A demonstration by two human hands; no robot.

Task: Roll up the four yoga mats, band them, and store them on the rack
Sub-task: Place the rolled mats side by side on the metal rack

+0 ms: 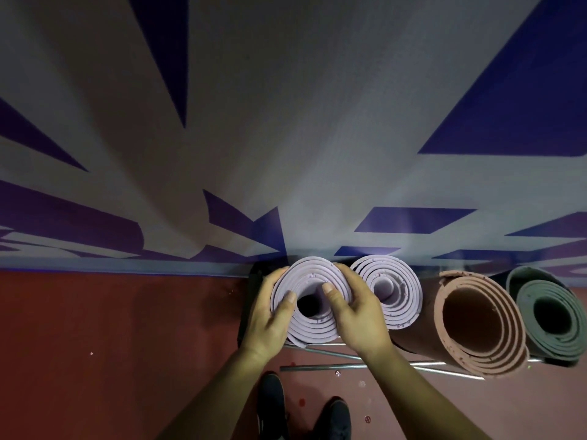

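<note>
Black shoes, the left shoe [271, 404] and the right shoe [336, 417], stand at the bottom edge on the dark red floor [111, 344], and both forearms reach up and away from them. Just ahead lie the thin metal bars of the rack [333, 366], low to the ground, crossing under the rolls. Both hands are on the first lilac mat [313, 328], which stands on end at the left of the row: the left hand [270, 315] wraps its fingers round the roll's outer left side with the thumb pressing the spiral end, and the right hand [355, 312] clamps the other side, thumb beside the dark hollow core. Touching that roll on its right is a second lilac mat [390, 290], then a wider terracotta mat [470, 315], then a dark green mat [552, 315] at the far right, all upright, ends facing the camera. Behind the whole row rises a grey wall [286, 122] marked with big blue shapes.
</note>
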